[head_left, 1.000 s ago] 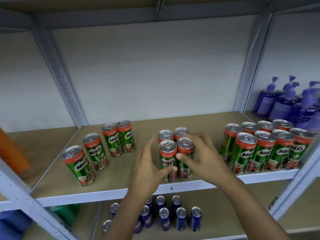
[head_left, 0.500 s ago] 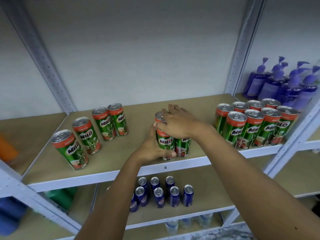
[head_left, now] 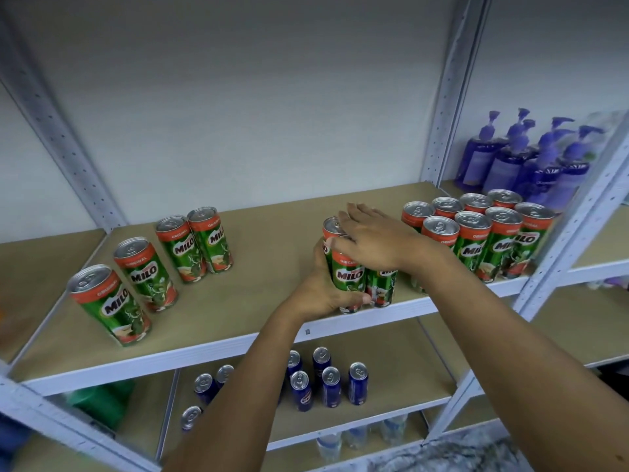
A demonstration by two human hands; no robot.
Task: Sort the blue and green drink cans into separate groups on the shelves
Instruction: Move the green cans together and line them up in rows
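**Both hands on the middle cluster of green cans**

On the upper shelf [head_left: 218,338], four green cans stood at the left: one nearest the front edge [head_left: 110,304], a second just behind it [head_left: 145,274], and a touching pair [head_left: 194,243] further back. All four were upright, their Milo labels facing out.

Near the shelf's middle, close to the front edge, stood a tight cluster of green cans [head_left: 350,277]. The left hand [head_left: 323,287] cupped the cluster from its left side, thumb curled round the base of the front can and fingers wrapped behind, so it was grasping the cans. The right hand [head_left: 371,240] lay flat across the tops of the cluster, fingers straight and together, pressing down rather than gripping. How many cans the cluster held could not be told, since the hands covered most of it.

To the right, a block of green cans [head_left: 476,233] stood in two rows against the shelf's right post, just beside the right wrist. Beyond the post, purple pump bottles [head_left: 520,161] were grouped on the neighbouring shelf.

On the lower shelf [head_left: 401,379], blue cans [head_left: 332,386] stood upright in a loose group, partly hidden by the left forearm, well apart from the green ones above.
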